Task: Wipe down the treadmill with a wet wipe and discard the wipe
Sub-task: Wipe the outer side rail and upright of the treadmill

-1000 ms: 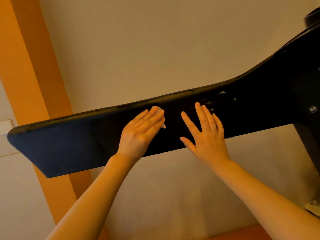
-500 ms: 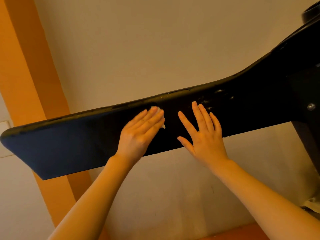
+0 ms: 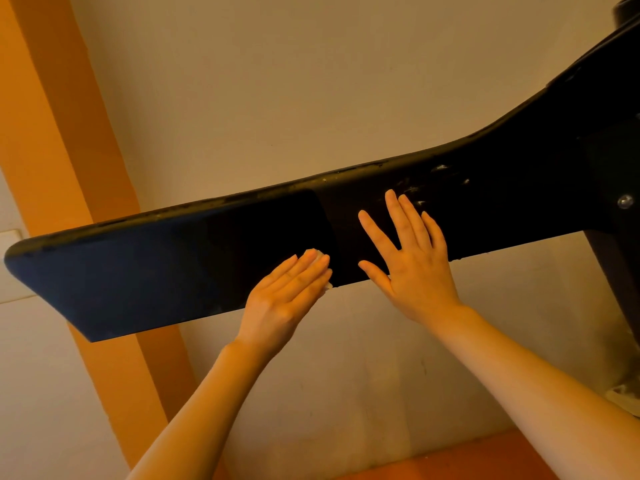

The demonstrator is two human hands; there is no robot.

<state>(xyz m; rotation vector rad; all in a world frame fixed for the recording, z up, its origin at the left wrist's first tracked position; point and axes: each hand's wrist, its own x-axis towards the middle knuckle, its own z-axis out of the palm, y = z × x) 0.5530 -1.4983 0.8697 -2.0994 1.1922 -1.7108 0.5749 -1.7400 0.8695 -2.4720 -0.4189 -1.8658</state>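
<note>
A long black treadmill arm (image 3: 166, 268) runs across the view, rising to the right toward the dark console. My left hand (image 3: 287, 296) lies flat with straight fingers on the arm's lower edge, pressing a white wet wipe (image 3: 317, 255) against it; only small bits of the wipe show past the fingertips. My right hand (image 3: 412, 258) rests flat on the arm just to the right, fingers spread. Small wet smears glint on the arm above my right fingertips.
A beige wall (image 3: 311, 98) stands right behind the arm. An orange painted band (image 3: 69, 133) runs down the wall at the left. The treadmill's dark upright (image 3: 620, 271) with a screw is at the right edge. Reddish floor (image 3: 485, 459) shows below.
My left hand has slid the wipe down from the upper part of the arm to its lower edge. My right hand has stayed in place.
</note>
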